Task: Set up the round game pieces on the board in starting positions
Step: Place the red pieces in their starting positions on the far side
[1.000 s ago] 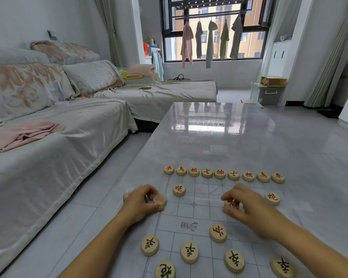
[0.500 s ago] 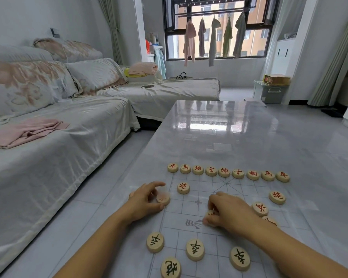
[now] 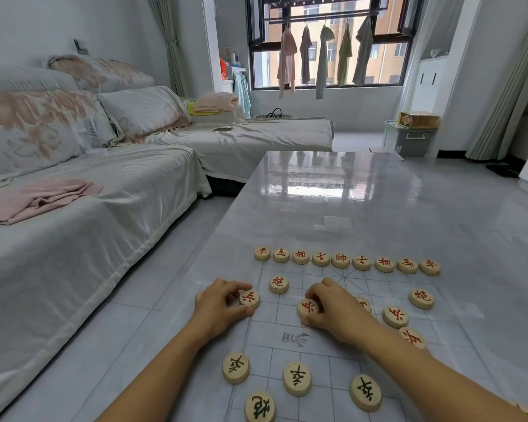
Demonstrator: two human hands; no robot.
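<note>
Pinching red piece at board edge: left hand. Right hand grips 2nd red piece. Back row: 9 pieces.

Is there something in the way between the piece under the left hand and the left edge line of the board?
Nothing visible. The left hand holds a red-marked piece right at the board's left edge line; the nearest other piece sits farther in.
</note>
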